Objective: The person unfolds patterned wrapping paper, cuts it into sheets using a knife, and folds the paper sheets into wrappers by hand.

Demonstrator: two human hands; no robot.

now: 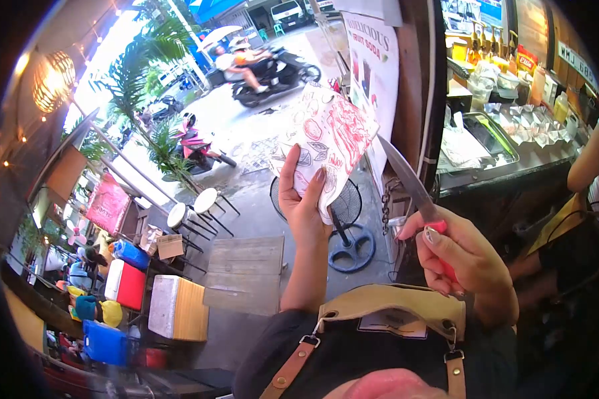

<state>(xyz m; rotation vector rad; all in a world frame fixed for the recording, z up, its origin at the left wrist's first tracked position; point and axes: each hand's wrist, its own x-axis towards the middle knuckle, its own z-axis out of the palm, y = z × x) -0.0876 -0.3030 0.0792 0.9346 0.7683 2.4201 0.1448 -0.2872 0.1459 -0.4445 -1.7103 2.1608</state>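
Note:
My left hand (305,203) is raised in front of me, thumb and fingers closed on a sheet of white food wrapping paper (333,130) printed with red and black drawings. Whether the paper is a single sheet or a pouch, I cannot tell. My right hand (469,256) grips the red handle of a knife (409,176). Its blade points up and to the left, and its tip is close to the right edge of the paper. A tan apron (393,306) with leather straps covers my chest.
On the right is a counter with a metal tray (489,136), several folded paper pieces (532,126) and pump bottles (492,43). Another person's arm (589,156) is beside it. A fan (349,246), stools (206,199) and a cooler box (176,306) stand ahead and left. A motorcycle (273,76) is on the street.

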